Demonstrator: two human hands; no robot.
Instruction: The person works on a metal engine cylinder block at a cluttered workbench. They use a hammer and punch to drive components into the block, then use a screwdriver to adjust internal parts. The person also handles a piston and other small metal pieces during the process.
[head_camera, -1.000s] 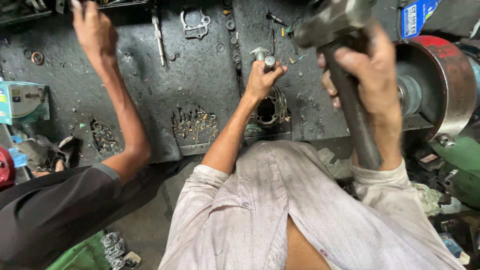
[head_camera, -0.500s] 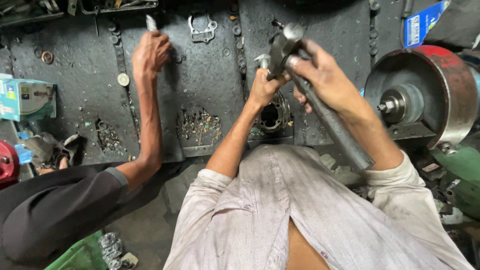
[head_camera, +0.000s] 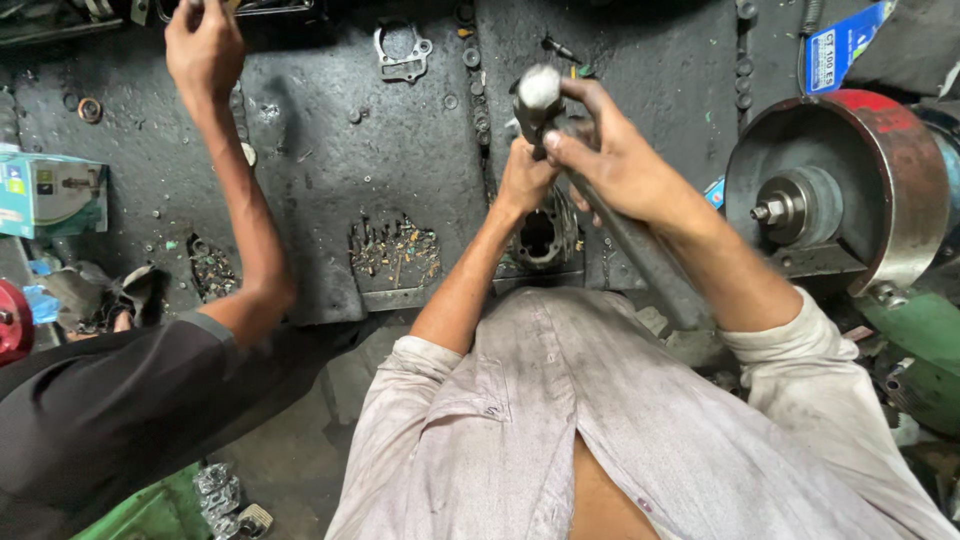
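Hammer (head_camera: 540, 95) with a worn steel head sits at twelve o'clock, above a metal cylinder part (head_camera: 540, 238) resting on the dark greasy workbench (head_camera: 340, 180). The right hand (head_camera: 615, 165) is clenched around the hammer's handle close to the head. The left hand (head_camera: 525, 180) is curled directly under the head; whether it grips anything cannot be told. A strike landing off-line could crush those fingers. At ten o'clock, a co-worker's hand (head_camera: 203, 50) reaches across the bench. At three o'clock stands a red-rimmed wheel (head_camera: 880, 170), close enough to snag a wide swing.
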